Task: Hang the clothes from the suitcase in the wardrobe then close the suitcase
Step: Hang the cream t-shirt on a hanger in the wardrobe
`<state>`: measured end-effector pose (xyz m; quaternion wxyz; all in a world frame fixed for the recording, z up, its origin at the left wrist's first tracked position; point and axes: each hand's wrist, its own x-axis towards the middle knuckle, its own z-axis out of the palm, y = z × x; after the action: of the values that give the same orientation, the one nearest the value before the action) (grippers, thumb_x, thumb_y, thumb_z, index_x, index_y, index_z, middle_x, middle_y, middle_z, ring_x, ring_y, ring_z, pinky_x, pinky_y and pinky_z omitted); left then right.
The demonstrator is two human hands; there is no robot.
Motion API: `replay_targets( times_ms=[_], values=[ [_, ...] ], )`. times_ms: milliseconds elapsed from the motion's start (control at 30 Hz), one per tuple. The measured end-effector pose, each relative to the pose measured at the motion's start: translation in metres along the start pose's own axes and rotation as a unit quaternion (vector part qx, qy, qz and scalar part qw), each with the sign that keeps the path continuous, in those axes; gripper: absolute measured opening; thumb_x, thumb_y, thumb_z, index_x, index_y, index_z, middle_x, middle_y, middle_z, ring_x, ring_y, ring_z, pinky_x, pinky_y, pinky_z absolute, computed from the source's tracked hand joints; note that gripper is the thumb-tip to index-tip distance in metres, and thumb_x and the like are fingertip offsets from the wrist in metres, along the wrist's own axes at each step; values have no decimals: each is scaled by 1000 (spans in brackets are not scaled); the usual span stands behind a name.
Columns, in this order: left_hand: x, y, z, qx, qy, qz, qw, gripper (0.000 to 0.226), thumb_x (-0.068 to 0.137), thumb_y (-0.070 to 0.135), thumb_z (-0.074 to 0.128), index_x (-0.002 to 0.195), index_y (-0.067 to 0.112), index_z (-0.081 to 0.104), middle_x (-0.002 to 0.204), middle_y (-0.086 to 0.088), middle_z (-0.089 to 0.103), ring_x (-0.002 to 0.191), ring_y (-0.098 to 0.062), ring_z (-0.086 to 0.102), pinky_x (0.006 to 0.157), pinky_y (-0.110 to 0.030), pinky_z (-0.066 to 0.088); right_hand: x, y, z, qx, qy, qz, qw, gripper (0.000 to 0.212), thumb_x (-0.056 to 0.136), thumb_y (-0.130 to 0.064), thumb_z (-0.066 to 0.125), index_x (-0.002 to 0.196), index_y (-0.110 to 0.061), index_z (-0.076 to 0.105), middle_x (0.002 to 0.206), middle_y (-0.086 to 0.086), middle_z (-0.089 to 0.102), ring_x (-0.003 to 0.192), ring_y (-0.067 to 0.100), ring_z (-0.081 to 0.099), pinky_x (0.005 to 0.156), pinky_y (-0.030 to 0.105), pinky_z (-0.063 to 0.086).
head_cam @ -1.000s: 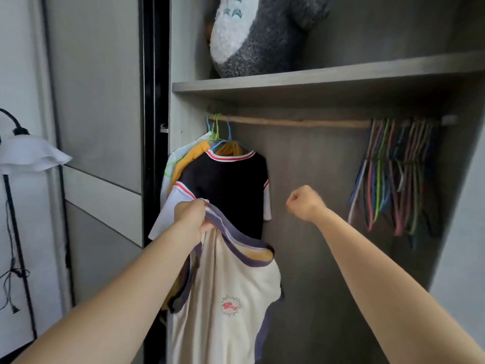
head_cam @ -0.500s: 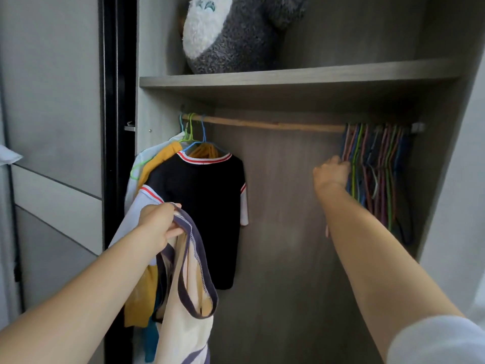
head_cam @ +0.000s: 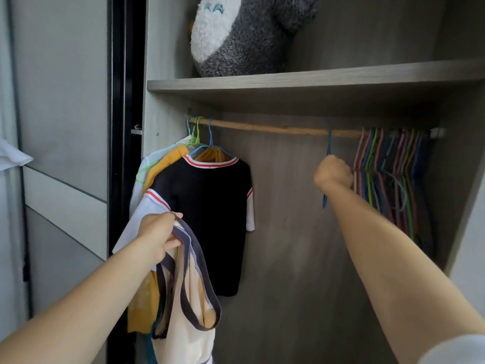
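**Getting a hanger for the cream shirt**

Close to me, my left hand (head_cam: 157,237) pinches the dark neck band of the cream shirt (head_cam: 189,324), fingers curled tight on it. The shirt hangs down in front of the wardrobe. Further in, my right hand (head_cam: 333,172) is a fist round a blue hanger (head_cam: 328,145). Its hook is on the rod (head_cam: 275,127), beside the spare hangers (head_cam: 388,174). Next, I think, I must lift the hook off and slip the hanger into the neck.

Home bedroom: open wardrobe (head_cam: 168,82), shirts on rail (head_cam: 275,127), plush toy (head_cam: 244,35) on shelf (head_cam: 315,77).
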<state>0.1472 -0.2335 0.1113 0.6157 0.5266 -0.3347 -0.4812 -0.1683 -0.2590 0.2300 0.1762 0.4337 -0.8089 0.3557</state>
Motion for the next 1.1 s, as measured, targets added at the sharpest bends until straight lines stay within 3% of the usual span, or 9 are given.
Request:
replay_targets(
  times_ms=[133, 233, 333, 433, 567, 733, 900, 1000, 1100],
  values=[
    [3, -1, -8, 19, 34, 5, 999, 15, 91, 7, 52, 85, 8, 66, 85, -12, 61, 83, -29, 60, 58, -32, 51, -21, -6, 19, 185, -10, 39, 982, 33, 93, -22, 54, 113, 2, 61, 111, 20, 66, 105, 39, 63, 85, 42, 51],
    [7, -1, -20, 43, 57, 22, 997, 20, 85, 13, 61, 102, 3, 64, 86, -13, 62, 85, -32, 62, 62, -31, 51, -55, -10, 38, 324, -17, 40, 945, 32, 88, -28, 61, 69, -4, 56, 64, 13, 55, 68, 32, 56, 58, 33, 43],
    [2, 1, -35, 88, 73, 51, 992, 24, 76, 12, 64, 97, 2, 65, 78, -13, 61, 73, -31, 60, 65, -33, 48, -85, -17, 57, 475, -85, 86, 872, 41, 84, -27, 69, 56, -10, 46, 51, 7, 42, 44, 23, 45, 38, 23, 34],
    [-11, 5, -52, 108, 76, 78, 988, 10, 70, 5, 67, 76, 13, 70, 73, -10, 64, 71, -30, 61, 69, -34, 51, -106, -31, 70, 534, -162, 171, 812, 47, 69, -58, 72, 61, -17, 49, 65, 6, 54, 53, 21, 51, 48, 27, 42],
    [-20, 4, -74, 123, 77, 85, 986, 10, 70, 9, 69, 70, 20, 69, 70, -5, 66, 73, -28, 63, 75, -36, 53, -140, -49, 72, 533, -191, 162, 808, 50, 83, -61, 57, 69, -13, 57, 64, 4, 55, 60, 24, 55, 60, 33, 46],
    [-26, 2, -105, 162, 102, 65, 979, 10, 72, 18, 65, 80, 17, 70, 78, -5, 68, 74, -27, 64, 69, -30, 52, -187, -80, 48, 681, -325, 142, 641, 48, 96, -35, 40, 55, -22, 20, 44, -5, 15, 37, 11, 11, 36, 19, 10],
    [-37, 5, -123, 147, 95, 62, 983, 6, 76, 10, 62, 70, 8, 61, 68, -9, 57, 64, -24, 52, 62, -28, 42, -237, -114, 22, 792, -341, 157, 481, 37, 87, -21, 39, 61, -21, 12, 49, -3, 11, 42, 13, 6, 35, 21, 9],
    [-43, 14, -135, 130, 97, 55, 985, 10, 76, 10, 60, 66, 10, 56, 73, -13, 55, 66, -24, 53, 62, -30, 41, -281, -130, 32, 791, -344, 198, 466, 37, 86, -19, 40, 60, -21, 13, 49, -3, 11, 42, 13, 6, 37, 21, 8],
    [-46, 25, -151, 119, 113, 59, 985, 8, 74, 14, 61, 69, 10, 56, 75, -14, 55, 71, -24, 54, 65, -33, 41, -324, -135, 50, 753, -377, 205, 499, 38, 86, -16, 40, 56, -21, 16, 50, -3, 11, 43, 12, 6, 43, 25, 4]
  ],
)
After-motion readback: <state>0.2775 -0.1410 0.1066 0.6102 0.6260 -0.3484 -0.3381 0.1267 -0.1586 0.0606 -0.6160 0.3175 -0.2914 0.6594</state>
